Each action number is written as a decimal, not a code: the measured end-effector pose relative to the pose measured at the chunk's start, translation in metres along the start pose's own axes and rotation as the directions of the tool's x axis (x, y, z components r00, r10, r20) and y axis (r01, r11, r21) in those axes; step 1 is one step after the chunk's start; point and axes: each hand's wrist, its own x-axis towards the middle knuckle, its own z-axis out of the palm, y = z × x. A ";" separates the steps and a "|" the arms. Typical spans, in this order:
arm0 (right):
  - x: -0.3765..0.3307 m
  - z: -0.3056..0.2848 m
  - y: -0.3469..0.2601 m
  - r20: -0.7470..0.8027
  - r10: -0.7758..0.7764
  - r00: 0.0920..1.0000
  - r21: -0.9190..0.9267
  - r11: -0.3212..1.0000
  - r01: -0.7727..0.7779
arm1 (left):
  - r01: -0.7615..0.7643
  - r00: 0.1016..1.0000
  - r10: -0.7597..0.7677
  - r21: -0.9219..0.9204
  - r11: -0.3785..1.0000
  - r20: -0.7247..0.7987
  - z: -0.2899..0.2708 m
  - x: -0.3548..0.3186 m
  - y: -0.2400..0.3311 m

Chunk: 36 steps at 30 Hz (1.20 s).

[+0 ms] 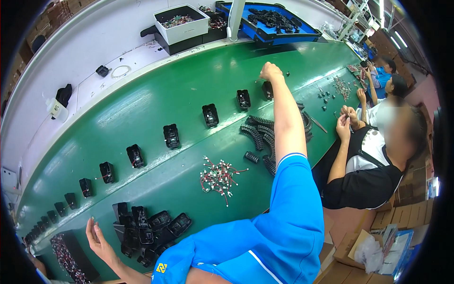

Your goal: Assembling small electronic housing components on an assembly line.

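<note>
My right arm is stretched far over the green bench (189,104), and my right hand (271,72) is closed with its fingers curled down. Whatever it may hold is hidden. Just below it, partly behind my forearm, stands a black plastic housing (267,90). More such housings, among them one nearby (243,99) and another (210,115), run in a curved row to the far left. My left hand (98,242) is held low at the left with its fingers stretched and apart. Beside it lies a pile of black housings (142,222).
A heap of red-and-white wired connectors (220,179) lies mid-bench, near curved black ribbed strips (265,135). A black box of small parts (71,255) stands left. At the back are a white box (182,26) and a blue tray (276,26). Co-workers (373,156) sit along the right.
</note>
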 end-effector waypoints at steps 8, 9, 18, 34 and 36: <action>-0.015 -0.019 -0.030 0.254 -0.079 0.964 -0.331 0.929 0.163 | 0.022 0.999 -0.021 0.037 0.999 -0.034 0.003 -0.008 0.009; -0.007 -0.007 -0.024 0.172 -0.074 0.982 -0.291 0.949 0.122 | 0.019 0.999 -0.018 0.034 0.999 -0.036 0.004 -0.008 0.012; -0.019 -0.040 -0.058 -0.196 -0.283 0.939 0.526 0.778 0.344 | 0.044 0.998 -0.062 -0.504 0.862 -0.019 0.017 -0.004 0.064; -0.462 -0.118 -0.268 -0.268 -0.897 -0.351 -0.001 -0.364 0.931 | 0.594 0.737 -0.087 -0.704 -0.389 0.670 0.105 -0.009 0.069; -0.474 -0.136 -0.264 -0.325 -0.873 -0.363 0.051 -0.400 0.915 | 0.544 0.786 -0.034 -0.717 -0.436 0.617 0.062 -0.001 0.046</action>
